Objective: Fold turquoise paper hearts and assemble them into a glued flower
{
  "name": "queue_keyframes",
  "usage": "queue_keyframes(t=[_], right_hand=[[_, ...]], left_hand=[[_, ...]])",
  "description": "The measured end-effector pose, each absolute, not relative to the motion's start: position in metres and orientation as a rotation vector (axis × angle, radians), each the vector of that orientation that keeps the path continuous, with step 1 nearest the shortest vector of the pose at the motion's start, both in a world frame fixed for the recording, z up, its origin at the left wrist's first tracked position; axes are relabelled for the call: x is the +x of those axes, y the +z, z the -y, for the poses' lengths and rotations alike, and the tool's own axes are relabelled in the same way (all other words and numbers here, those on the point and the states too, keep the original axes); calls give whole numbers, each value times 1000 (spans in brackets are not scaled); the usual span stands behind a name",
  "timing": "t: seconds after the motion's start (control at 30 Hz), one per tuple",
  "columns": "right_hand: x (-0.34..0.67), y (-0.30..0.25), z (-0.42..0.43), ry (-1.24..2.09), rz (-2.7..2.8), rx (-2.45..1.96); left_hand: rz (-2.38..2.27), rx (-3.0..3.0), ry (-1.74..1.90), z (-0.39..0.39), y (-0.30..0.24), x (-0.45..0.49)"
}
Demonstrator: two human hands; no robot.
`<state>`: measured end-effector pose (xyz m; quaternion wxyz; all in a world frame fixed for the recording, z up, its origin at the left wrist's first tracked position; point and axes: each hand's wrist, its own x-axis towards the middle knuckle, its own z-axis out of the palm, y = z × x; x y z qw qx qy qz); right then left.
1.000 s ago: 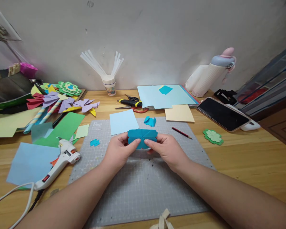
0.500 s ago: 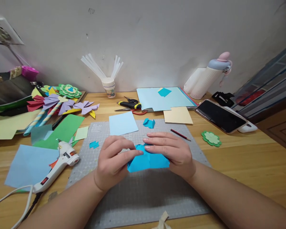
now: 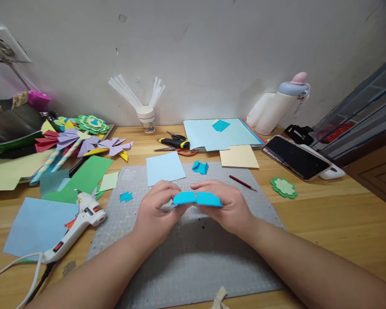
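Both hands hold a folded blue paper piece [image 3: 197,198] just above the grey cutting mat [image 3: 186,253]. My left hand [image 3: 157,210] pinches its left end with curled fingers. My right hand [image 3: 227,206] grips its right end, fingers curled over the top edge. The piece looks like a narrow band with a crease in the middle. A smaller folded blue piece [image 3: 200,167] lies on the mat beyond the hands, beside a pale blue square sheet [image 3: 165,168]. A tiny blue scrap [image 3: 126,197] lies left of my left hand.
A white glue gun [image 3: 74,227] with its cord lies at the mat's left edge. Coloured sheets and paper flowers [image 3: 83,141] cover the left side. Scissors [image 3: 176,143], a cup of straws [image 3: 147,118], a pencil [image 3: 244,183], a phone [image 3: 296,159] and a bottle [image 3: 284,103] sit farther back.
The blue piece was pressed flat on the mat half a second ago. Now both hands have lifted it and hold it edge-on as a narrow band.
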<state>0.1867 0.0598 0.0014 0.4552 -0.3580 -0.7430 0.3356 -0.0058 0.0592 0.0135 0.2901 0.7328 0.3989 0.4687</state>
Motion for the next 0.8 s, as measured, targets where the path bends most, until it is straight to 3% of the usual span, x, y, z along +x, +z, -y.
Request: queue_keyframes(t=[0.07, 0.2, 0.8], right_hand=[[182, -3, -62, 1146, 1653, -1103], [176, -7, -64, 1604, 1304, -1174], [172, -1, -60, 1725, 992, -1169]], left_hand=[[-1137, 1541, 1044, -64, 7, -2], [-1065, 1307, 912, -72, -6, 1], [-1066, 1110, 820, -69, -6, -2]])
